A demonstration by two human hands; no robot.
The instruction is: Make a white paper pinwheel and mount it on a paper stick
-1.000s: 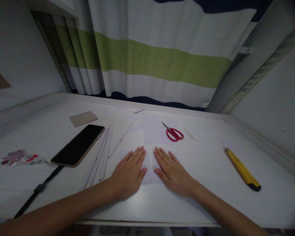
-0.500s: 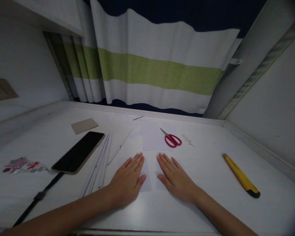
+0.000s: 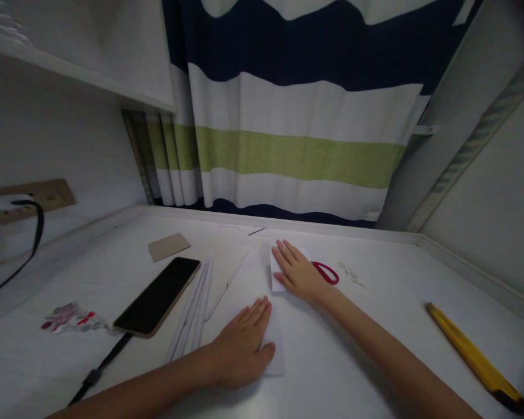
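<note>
My left hand (image 3: pixel 244 343) lies flat, fingers stretched out, on a white sheet of paper (image 3: pixel 276 358) near the front of the white desk (image 3: pixel 375 337). My right hand (image 3: pixel 297 270) reaches farther back and rests flat with spread fingers on a second white sheet (image 3: pixel 276 281). Red-handled scissors (image 3: pixel 325 272) lie just right of that hand, partly hidden by it.
A black phone (image 3: pixel 159 295) with a cable lies to the left beside several thin white paper rolls (image 3: pixel 194 308). A brown card (image 3: pixel 169 247) sits behind it, a small red-and-white wrapper (image 3: pixel 67 318) at far left, a yellow utility knife (image 3: pixel 474 356) at right. A striped curtain (image 3: pixel 297 157) hangs behind the desk.
My right hand has left the near sheet and moved forward onto the far sheet by the scissors. The left hand stays flat on the near paper. The camera tilted up.
</note>
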